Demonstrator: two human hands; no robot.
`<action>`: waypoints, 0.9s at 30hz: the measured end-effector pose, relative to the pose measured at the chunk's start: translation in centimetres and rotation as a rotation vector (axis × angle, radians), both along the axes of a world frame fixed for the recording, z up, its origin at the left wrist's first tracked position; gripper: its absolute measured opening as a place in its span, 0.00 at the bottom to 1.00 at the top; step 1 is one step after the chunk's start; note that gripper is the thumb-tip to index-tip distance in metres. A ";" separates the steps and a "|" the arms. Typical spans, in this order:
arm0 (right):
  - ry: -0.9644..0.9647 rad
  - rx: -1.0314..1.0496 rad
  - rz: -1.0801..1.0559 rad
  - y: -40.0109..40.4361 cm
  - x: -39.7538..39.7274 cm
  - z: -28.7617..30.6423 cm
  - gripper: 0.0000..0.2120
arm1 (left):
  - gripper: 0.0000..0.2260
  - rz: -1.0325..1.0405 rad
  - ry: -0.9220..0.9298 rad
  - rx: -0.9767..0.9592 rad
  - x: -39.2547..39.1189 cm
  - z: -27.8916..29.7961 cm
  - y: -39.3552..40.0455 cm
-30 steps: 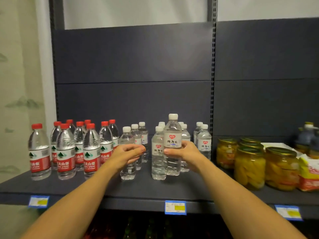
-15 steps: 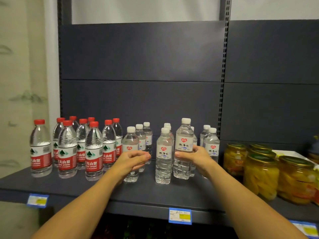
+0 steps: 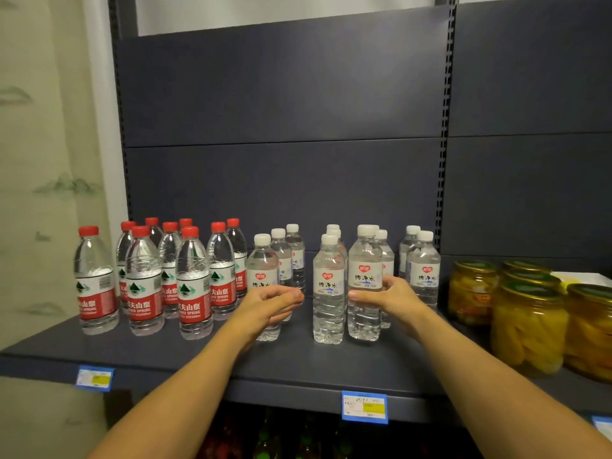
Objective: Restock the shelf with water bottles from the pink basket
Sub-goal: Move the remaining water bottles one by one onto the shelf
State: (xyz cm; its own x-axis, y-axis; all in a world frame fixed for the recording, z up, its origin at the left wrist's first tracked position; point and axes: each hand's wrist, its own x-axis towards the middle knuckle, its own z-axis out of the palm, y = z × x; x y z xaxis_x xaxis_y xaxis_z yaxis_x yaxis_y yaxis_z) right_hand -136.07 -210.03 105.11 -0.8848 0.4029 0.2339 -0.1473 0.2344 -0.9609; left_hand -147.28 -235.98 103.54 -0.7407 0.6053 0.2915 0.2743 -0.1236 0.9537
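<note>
From the head view, our right hand grips a white-capped bottle standing on the shelf beside its neighbours. Our left hand hovers loosely curled, holding nothing, before another bottle.

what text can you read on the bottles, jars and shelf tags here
"纯净水" on the white label of the white-capped bottle that the right hand grips.
"农夫山泉", partly cut off, and "SPRING" on the red labels of the red-capped bottles.
Red heart logo on the white labels: lettering too small to read.
Blue shelf price tags: print too blurred to read.
Jar labels: unreadable.
</note>
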 end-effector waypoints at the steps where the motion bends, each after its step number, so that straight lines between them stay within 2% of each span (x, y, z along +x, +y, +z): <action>1: 0.001 -0.003 0.002 0.0 -0.1 0.0 0.35 | 0.38 0.004 0.001 -0.008 0.1 0.0 -0.1; 6: 0.009 -0.017 0.004 0.4 0.0 0.0 0.34 | 0.44 -0.003 0.002 0.000 -0.1 0.1 -0.4; 12: 0.018 -0.051 -0.009 1.7 0.7 -0.1 0.28 | 0.45 0.003 0.002 0.009 -0.1 -0.2 -0.4; 18: -0.016 -0.032 0.007 2.5 1.2 -1.3 0.27 | 0.46 0.002 0.000 -0.011 0.0 -0.7 -0.2; 27: -0.082 0.052 0.057 3.5 1.7 -1.9 0.31 | 0.46 -0.005 -0.006 -0.013 -0.1 -1.3 -0.2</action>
State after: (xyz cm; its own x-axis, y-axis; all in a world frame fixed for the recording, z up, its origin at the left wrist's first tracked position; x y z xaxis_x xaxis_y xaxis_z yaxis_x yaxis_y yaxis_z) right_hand -134.39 -206.57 103.18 -0.9230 0.3404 0.1795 -0.0836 0.2779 -0.9570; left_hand -147.39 -236.19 102.29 -0.7394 0.6128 0.2789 0.2680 -0.1122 0.9569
